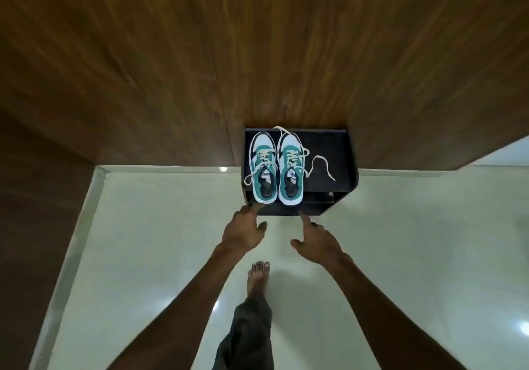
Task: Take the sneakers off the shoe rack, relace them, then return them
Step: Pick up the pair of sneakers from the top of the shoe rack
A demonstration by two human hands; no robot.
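Observation:
Two white and teal sneakers stand side by side on top of a low dark shoe rack (340,152), heels toward me. The left sneaker (263,166) and the right sneaker (291,169) both have loose cream laces, and one lace end (322,166) trails across the rack top to the right. My left hand (243,231) reaches out just below the left sneaker's heel, fingertips at the rack's front edge, fingers apart. Below the right sneaker's heel, my right hand (316,242) holds nothing, its index finger stretched toward the rack.
The rack stands against a wooden wall (257,55). A darker wooden panel (34,212) runs along the left. The floor is glossy pale tile (415,241). My bare foot (259,276) and a trouser leg show between my arms.

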